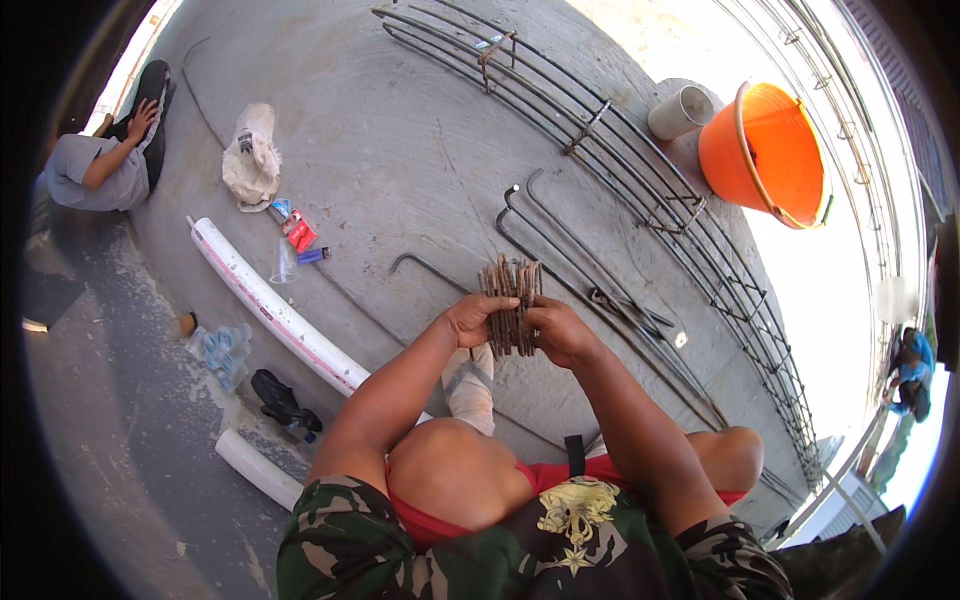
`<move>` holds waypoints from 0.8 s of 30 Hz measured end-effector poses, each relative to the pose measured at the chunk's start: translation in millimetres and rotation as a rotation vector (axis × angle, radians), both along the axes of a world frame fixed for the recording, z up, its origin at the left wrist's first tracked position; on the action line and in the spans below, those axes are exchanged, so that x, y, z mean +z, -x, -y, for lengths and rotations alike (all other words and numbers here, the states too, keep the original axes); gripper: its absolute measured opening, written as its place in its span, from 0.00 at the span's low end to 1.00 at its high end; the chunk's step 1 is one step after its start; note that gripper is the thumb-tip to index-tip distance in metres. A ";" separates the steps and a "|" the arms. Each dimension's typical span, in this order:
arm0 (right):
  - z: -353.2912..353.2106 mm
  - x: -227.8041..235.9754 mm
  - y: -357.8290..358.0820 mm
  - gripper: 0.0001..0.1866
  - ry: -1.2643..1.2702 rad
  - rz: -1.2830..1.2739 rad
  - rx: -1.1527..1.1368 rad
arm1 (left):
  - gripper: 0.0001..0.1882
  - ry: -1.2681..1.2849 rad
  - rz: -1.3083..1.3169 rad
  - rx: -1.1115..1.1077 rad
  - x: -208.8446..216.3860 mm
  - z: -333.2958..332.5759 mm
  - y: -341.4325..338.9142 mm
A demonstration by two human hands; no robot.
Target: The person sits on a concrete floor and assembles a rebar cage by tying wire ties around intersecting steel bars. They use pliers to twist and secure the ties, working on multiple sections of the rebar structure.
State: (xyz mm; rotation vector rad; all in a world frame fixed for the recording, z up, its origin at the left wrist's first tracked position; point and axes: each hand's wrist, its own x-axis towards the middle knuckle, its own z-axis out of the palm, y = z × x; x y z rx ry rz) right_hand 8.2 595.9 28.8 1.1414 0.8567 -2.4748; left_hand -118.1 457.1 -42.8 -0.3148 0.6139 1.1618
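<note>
Both my hands hold a stack of rusty rebar stirrups (513, 332) upright in front of my knees. My left hand (469, 318) grips its left side, thumb laid across the front. On the other side my right hand (562, 330) is closed round the stack, its thumb near the left one. The fingers behind the stack are hidden. Just beyond lies a hooked steel rod (436, 271) on the concrete. Longer bent rods run off to the right, with a dark pincer-like tool (602, 297) lying across them.
A long rebar cage (585, 130) curves along the right. Beyond it stand an orange bucket (728, 155) and a grey cylinder (672, 115). White pipes (275, 312), a pale sack (250, 165) and a red packet (299, 231) lie left. A person (100, 170) sits at far left.
</note>
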 end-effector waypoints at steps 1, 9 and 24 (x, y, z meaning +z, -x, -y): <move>2.1 -3.3 1.0 0.20 -0.040 0.026 -0.009 | 0.20 -0.008 -0.002 0.009 0.1 -0.4 -0.1; 14.7 -9.0 17.4 0.24 -0.341 0.122 -0.050 | 0.21 -0.012 -0.005 0.014 11.8 -9.6 6.0; -0.5 4.1 10.0 0.30 -0.808 0.133 0.316 | 0.24 -0.008 -0.083 0.032 9.3 -12.9 2.8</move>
